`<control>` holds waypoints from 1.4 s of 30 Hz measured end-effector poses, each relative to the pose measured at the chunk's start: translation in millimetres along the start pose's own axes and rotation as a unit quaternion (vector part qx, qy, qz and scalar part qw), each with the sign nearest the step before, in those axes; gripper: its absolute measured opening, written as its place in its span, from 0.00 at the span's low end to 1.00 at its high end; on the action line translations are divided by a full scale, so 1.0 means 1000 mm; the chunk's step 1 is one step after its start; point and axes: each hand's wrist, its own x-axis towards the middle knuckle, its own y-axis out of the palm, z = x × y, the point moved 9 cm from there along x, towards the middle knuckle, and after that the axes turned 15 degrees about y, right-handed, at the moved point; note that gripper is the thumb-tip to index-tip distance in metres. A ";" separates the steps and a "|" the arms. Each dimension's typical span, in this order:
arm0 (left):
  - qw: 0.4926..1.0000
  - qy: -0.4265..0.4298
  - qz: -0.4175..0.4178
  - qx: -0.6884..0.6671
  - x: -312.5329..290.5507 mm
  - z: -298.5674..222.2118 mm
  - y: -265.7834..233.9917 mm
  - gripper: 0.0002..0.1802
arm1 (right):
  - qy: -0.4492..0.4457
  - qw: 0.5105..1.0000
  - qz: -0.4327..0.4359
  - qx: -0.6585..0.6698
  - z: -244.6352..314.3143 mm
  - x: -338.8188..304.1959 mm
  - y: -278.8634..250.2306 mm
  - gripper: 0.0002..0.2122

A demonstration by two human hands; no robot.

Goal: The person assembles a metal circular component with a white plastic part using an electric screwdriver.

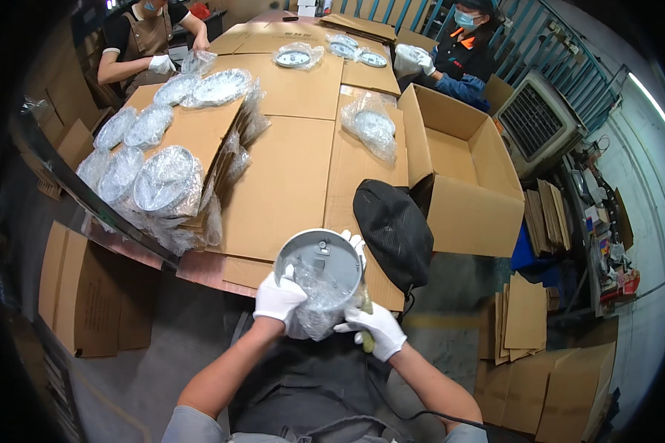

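A round grey casing [314, 247] with a raised rim is tilted above the near table edge, its hollow side showing. Crumpled clear bubble wrap [319, 306] covers its lower part and hangs below. My left hand [279, 297], white-gloved, grips the casing's left rim with the thumb over the edge. My right hand [377, 330], gloved too, is closed at the wrap's lower right. A narrow yellow-green thing [366, 341] shows by its fingers; its kind is unclear. Beyond the casing's right rim is a white glove-like piece [355, 244], partly hidden.
Wrapped round pieces [168, 181] lie on stacked cardboard at left, more [369, 124] farther back. A black mesh-covered thing [394, 232] sits right of my hands, before an open carton [462, 207]. Two co-workers stand across the table: one [144, 44] far left, another [462, 63] far right.
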 end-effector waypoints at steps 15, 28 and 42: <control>0.930 0.125 0.171 0.301 0.049 -0.070 0.015 0.22 | -0.295 0.656 -0.280 -0.636 0.102 -0.088 0.012 0.22; 0.837 0.251 0.272 0.404 0.052 -0.117 0.050 0.22 | -0.219 0.516 -0.247 -0.791 0.127 -0.069 0.051 0.11; 0.801 0.287 0.317 0.418 0.057 -0.115 0.063 0.23 | -0.117 0.574 -0.223 -0.779 0.132 -0.054 0.045 0.09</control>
